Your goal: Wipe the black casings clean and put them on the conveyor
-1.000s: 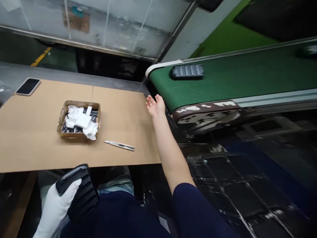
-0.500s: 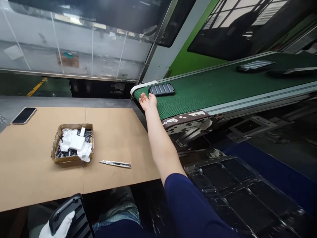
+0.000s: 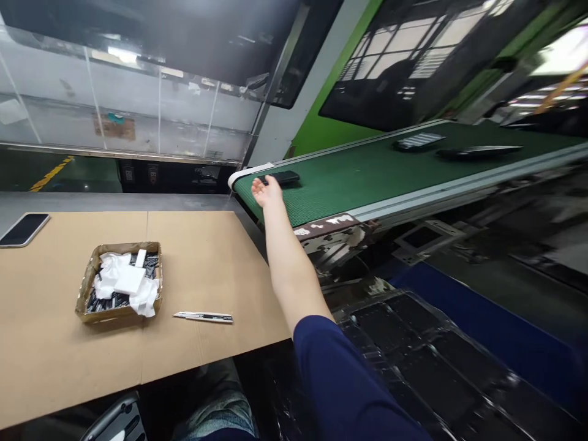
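Note:
My right hand (image 3: 265,191) is stretched out to the near end of the green conveyor belt (image 3: 367,177). Its fingers are spread and touch the near edge of a black ribbed part (image 3: 282,178) lying on the belt, without closing round it. At the bottom edge of the view another black ribbed part (image 3: 114,419) sticks up, held by my white-gloved left hand (image 3: 120,436), of which only a sliver shows. Two more dark parts (image 3: 418,141) lie farther along the belt.
A brown cardboard sheet (image 3: 206,257) covers the table. On it stand a small cardboard box (image 3: 87,300) with white wipes and small black pieces, a utility knife (image 3: 203,316) and a phone (image 3: 22,228). Clear plastic trays (image 3: 413,343) lie low at the right.
My right hand has moved forward onto the belt until it touches the ribbed part, which rode toward the belt's end. The view has tilted up, so my left hand has dropped almost out of sight.

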`<state>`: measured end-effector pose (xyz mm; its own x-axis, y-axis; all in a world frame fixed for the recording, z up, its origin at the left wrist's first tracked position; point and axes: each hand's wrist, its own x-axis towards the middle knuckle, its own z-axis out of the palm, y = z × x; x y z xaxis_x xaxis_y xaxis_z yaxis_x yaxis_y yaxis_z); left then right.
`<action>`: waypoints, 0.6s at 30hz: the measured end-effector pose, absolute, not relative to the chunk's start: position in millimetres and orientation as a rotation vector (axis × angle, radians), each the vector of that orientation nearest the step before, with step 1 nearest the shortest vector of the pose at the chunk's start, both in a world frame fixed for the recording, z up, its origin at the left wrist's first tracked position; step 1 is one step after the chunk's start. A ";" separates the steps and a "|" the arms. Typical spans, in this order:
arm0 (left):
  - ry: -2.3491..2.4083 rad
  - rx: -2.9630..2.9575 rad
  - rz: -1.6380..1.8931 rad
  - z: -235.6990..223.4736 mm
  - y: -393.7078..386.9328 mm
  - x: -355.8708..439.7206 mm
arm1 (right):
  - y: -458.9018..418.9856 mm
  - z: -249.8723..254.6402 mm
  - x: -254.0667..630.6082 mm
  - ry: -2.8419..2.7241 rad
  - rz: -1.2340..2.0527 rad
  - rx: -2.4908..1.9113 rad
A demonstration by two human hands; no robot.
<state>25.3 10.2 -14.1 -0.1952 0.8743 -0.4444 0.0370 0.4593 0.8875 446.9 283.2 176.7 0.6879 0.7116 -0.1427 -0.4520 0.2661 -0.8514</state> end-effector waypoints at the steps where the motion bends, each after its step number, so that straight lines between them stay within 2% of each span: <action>1: 1.574 0.828 0.926 -17.4 21.9 34.4 | 282.1 176.6 447.7 -0.308 0.794 -1.070; 5: 1.537 0.873 0.900 -27.1 53.4 57.6 | 281.4 178.1 447.1 -0.363 0.699 -1.207; 10: 1.620 0.842 0.877 -29.8 16.8 25.1 | 279.8 172.1 419.8 -0.493 0.615 -1.367; 14: 1.598 0.767 0.912 -14.4 -16.4 10.4 | 261.9 125.7 369.2 -0.701 0.827 -1.441; 18: 1.496 0.751 0.906 4.6 -7.2 14.6 | 219.7 56.9 323.8 -0.838 1.105 -1.555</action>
